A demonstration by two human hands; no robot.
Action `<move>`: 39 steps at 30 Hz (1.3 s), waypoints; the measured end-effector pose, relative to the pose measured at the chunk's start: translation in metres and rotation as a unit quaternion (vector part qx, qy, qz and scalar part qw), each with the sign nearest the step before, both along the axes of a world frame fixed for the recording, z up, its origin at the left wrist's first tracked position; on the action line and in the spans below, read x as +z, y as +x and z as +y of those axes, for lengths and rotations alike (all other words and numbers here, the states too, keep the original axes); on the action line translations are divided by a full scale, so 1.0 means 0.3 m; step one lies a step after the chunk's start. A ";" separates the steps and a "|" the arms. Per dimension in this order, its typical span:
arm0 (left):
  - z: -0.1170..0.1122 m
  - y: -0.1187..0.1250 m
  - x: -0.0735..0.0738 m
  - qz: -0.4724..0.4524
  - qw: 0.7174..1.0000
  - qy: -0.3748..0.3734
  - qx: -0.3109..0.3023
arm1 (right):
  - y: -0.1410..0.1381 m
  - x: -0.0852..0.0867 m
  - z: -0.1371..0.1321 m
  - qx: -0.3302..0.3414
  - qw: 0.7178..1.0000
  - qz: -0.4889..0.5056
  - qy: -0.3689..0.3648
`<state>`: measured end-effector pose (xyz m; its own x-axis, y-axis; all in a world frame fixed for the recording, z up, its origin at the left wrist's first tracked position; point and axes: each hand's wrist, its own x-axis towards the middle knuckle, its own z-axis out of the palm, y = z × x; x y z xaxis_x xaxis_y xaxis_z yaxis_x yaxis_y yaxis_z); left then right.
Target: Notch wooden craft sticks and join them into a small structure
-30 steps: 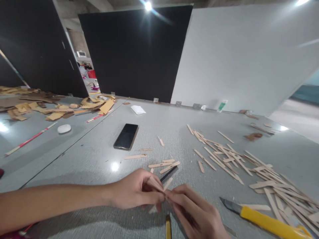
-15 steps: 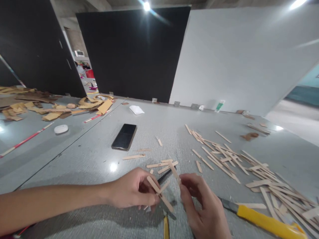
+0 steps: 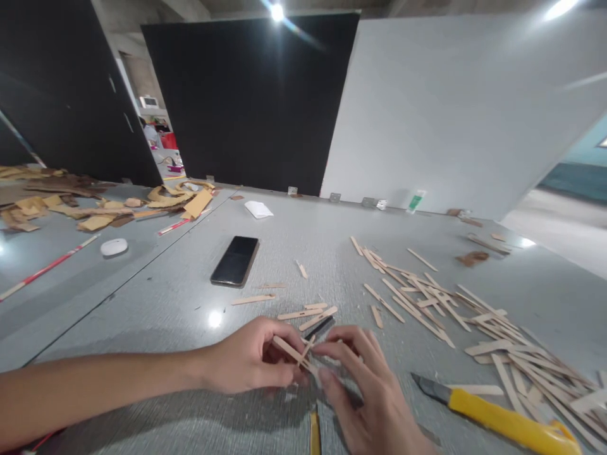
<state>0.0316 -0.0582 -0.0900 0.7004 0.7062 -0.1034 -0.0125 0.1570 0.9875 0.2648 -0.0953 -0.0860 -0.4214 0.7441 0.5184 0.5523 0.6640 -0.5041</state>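
1. Left hand (image 3: 251,357): fingers clamped on the crossed sticks, thumb below, forefinger curled above.
2. Crossed sticks (image 3: 288,348): flat, pale wood; one long piece slanting down to the right, a thinner one crossing it near its lower end. Located between the two hands, over the worktop (image 3: 303,234).
3. Right hand (image 3: 370,385): thumb and forefinger tips slightly apart, at the lower end of the crossed sticks; from where I stand I cannot tell whether they grip.
4. Black strip (image 3: 320,327): just beyond the hands, partly hidden by them.
5. Small cutter (image 3: 315,433): yellow, pointing away from the near edge of view, below the gap between the hands.
6. Large cutter (image 3: 507,417): yellow handle, dark blade towards the right hand; a single stick (image 3: 477,390) lies beside the blade.
7. Loose sticks (image 3: 301,314): a few, some notched, beyond the hands.
8. Stick pile (image 3: 502,332): heaped and overlapping, spread across the right side.
9. Phone (image 3: 236,260): dark screen up, beyond the left hand.
10. White case (image 3: 114,247): rounded, left of the phone.
11. Paper (image 3: 258,209): white, folded, beyond the phone.
12. Scraps (image 3: 107,215): yellow and brown, heaped far left.
13. Panels: one black (image 3: 251,101), one pale grey (image 3: 455,107), upright along the back.
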 end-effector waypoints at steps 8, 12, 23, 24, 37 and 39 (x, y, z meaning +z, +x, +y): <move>-0.019 0.015 0.016 0.042 0.999 0.004 0.000 | -0.010 -0.024 -0.017 0.077 0.985 -0.018 -0.151; -0.023 0.014 0.032 0.044 0.999 0.000 -0.008 | 0.000 -0.045 -0.028 0.084 0.992 -0.044 -0.081; -0.010 0.001 0.015 0.018 0.999 -0.012 -0.023 | 0.032 -0.038 -0.019 0.067 0.996 -0.050 -0.030; -0.009 0.001 0.014 0.015 1.000 -0.012 -0.021 | 0.036 -0.034 -0.019 0.070 0.996 -0.056 -0.022; -0.003 -0.006 0.010 0.003 1.000 -0.027 -0.012 | 0.074 -0.014 -0.012 0.036 0.994 -0.102 0.013; -0.001 -0.005 0.013 0.009 1.000 -0.028 -0.009 | 0.077 -0.015 -0.007 0.028 0.994 -0.106 0.020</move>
<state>0.0301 -0.0583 -0.0860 0.7109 0.6861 -0.1544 0.0084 0.2112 0.9774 0.2880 -0.0972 -0.0904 -0.5642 0.6977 0.4415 0.6057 0.7131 -0.3530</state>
